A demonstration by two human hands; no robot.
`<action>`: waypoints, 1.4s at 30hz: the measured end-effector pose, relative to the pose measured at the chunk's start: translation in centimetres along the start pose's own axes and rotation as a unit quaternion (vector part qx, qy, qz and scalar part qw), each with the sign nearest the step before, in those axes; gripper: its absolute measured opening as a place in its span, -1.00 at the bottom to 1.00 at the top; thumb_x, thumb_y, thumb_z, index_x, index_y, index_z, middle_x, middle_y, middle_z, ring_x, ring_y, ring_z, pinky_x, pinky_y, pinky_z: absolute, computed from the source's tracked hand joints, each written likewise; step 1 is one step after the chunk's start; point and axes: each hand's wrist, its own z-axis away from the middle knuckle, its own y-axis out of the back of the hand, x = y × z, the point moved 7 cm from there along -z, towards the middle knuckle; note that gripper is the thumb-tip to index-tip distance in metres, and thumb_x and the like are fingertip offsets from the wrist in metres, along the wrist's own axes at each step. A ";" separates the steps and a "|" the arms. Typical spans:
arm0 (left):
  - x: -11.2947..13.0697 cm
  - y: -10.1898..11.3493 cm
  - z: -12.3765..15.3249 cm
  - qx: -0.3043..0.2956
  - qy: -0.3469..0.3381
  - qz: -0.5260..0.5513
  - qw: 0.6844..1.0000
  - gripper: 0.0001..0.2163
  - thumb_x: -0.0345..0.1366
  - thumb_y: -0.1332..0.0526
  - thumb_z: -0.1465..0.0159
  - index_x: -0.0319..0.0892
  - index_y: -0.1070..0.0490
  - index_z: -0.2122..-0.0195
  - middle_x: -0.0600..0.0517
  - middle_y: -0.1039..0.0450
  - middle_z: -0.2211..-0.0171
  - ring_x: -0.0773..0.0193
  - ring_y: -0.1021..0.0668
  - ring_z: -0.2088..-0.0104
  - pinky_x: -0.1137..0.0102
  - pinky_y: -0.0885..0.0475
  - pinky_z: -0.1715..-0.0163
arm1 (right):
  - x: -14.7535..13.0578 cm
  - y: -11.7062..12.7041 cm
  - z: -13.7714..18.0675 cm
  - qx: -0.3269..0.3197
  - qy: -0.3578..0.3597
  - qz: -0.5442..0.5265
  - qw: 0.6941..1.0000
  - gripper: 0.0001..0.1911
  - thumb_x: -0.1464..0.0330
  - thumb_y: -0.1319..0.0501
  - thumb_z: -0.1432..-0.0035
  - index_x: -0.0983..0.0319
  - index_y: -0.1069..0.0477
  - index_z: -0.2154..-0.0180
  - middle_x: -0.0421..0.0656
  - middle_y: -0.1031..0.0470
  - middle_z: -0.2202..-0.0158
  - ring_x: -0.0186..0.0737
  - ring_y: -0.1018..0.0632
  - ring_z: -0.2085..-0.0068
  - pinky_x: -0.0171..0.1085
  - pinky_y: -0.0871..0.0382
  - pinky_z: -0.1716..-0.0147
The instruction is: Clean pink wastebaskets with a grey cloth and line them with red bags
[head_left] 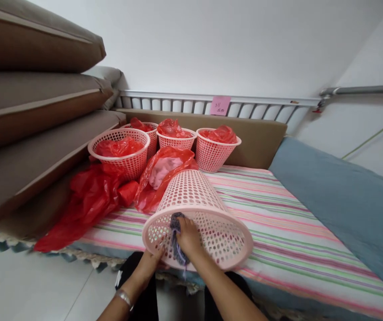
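A pink perforated plastic basket (191, 189) lies on its side on the striped bedding, its open mouth facing me. My left hand (154, 259) grips the basket's rim at the lower left, its fingers partly inside. My right hand (187, 234) reaches into the mouth, closed on a grey cloth (179, 252) that lies against the inner wall. Just behind the basket sits an open red plastic bag (183, 158) with a pale pink cloth (164, 171) inside.
Several upright pink baskets (144, 156) lined with red bags stand toward the back. A crumpled red bag (87, 200) hangs over the bed's front edge. Thick brown cushions (44, 93) are stacked at left. A pink note (220, 105) is on the radiator (261, 107). Blue fabric (338, 191) lies right.
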 end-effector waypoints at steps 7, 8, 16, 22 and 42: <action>-1.0 0.2 -0.4 0.019 -0.004 -0.004 1.000 -0.29 -0.08 -0.30 -0.10 -0.24 -0.17 -0.24 -0.22 -0.42 -0.04 0.01 -0.54 0.19 0.21 -0.55 0.39 | 2.6 0.7 -9.3 0.088 0.010 -0.090 0.992 -0.57 0.31 0.03 -0.27 0.14 -0.22 -0.16 -0.12 -0.23 -0.23 -0.12 -0.23 -0.22 -0.10 -0.06 -0.20; -0.9 0.2 -0.4 0.024 -0.007 -0.008 1.000 -0.30 -0.09 -0.29 -0.11 -0.26 -0.17 -0.24 -0.22 -0.45 0.02 0.03 -0.55 0.23 0.21 -0.56 0.40 | 2.8 0.6 -10.0 0.093 0.011 -0.099 0.991 -0.57 0.26 0.03 -0.28 0.13 -0.23 -0.15 -0.13 -0.24 -0.23 -0.11 -0.23 -0.22 -0.10 -0.06 -0.20; -0.8 -0.3 -0.1 0.054 0.013 0.042 0.998 -0.29 -0.10 -0.32 -0.09 -0.28 -0.18 -0.23 -0.22 -0.44 0.06 0.08 -0.56 0.33 0.17 -0.57 0.42 | 1.5 -0.8 -5.5 0.007 0.020 -0.008 1.000 -0.51 0.45 -0.14 -0.06 0.25 -0.32 -0.08 -0.01 -0.41 -0.06 -0.02 -0.35 -0.11 -0.12 -0.15 -0.12; 0.0 -0.6 0.2 0.071 0.002 0.037 0.997 -0.30 -0.03 -0.34 -0.05 -0.24 -0.26 -0.17 -0.12 -0.55 0.23 0.21 -0.55 0.50 0.29 -0.52 0.51 | -1.4 -0.8 5.3 -0.042 0.050 -0.039 0.997 -0.47 0.50 -0.14 0.06 0.22 -0.35 -0.03 -0.07 -0.44 0.04 -0.03 -0.37 -0.02 -0.14 -0.19 -0.06; -1.3 -2.0 0.7 -0.012 0.073 0.047 0.996 -0.28 -0.17 -0.37 -0.05 -0.23 -0.16 -0.21 -0.25 -0.48 0.02 -0.03 -0.59 0.18 0.26 -0.57 0.42 | 2.9 0.4 -7.6 0.094 -0.041 -0.103 0.989 -0.58 0.36 -0.05 -0.19 0.20 -0.32 -0.10 -0.07 -0.34 -0.15 -0.06 -0.29 -0.18 -0.08 -0.07 -0.18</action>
